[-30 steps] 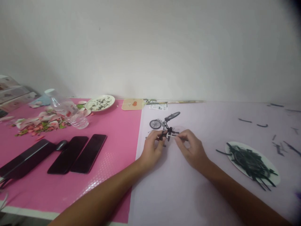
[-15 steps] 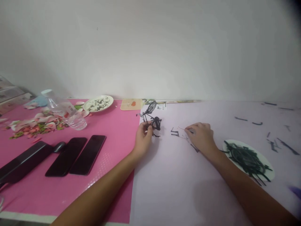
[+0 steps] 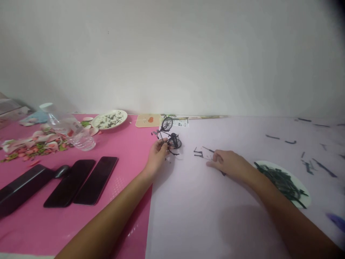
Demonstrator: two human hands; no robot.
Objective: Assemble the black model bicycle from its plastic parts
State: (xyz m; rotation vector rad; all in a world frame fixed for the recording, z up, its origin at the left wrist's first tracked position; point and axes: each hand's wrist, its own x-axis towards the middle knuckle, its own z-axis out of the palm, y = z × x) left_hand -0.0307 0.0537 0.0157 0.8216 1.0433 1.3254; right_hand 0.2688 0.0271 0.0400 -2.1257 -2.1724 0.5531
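My left hand (image 3: 156, 156) is closed around the frame of a small black model bicycle (image 3: 169, 138), which is tilted with one spoked wheel raised toward the wall. To the right, my right hand (image 3: 229, 163) rests low over the pale sheet, its thumb apart from the curled fingers. A thin dark stick (image 3: 208, 149) lies at its fingertips, and nothing shows gripped between thumb and forefinger. Just left of that hand are small black parts (image 3: 198, 154). Another dark piece (image 3: 223, 173) is partly hidden beneath the palm.
A white plate (image 3: 306, 190) heaped with dark green-black parts stands at right, with loose dark pieces (image 3: 307, 167) beyond. On the pink mat (image 3: 126, 187) are two phones (image 3: 95, 180), a clear bottle (image 3: 83, 140), petal-like pieces (image 3: 51, 144) and another plate (image 3: 125, 117).
My right hand has loosened its pinch on the thin stick, and the thumb has moved away from the fingers. The bicycle has turned slightly in my left hand. The view has shifted a little.
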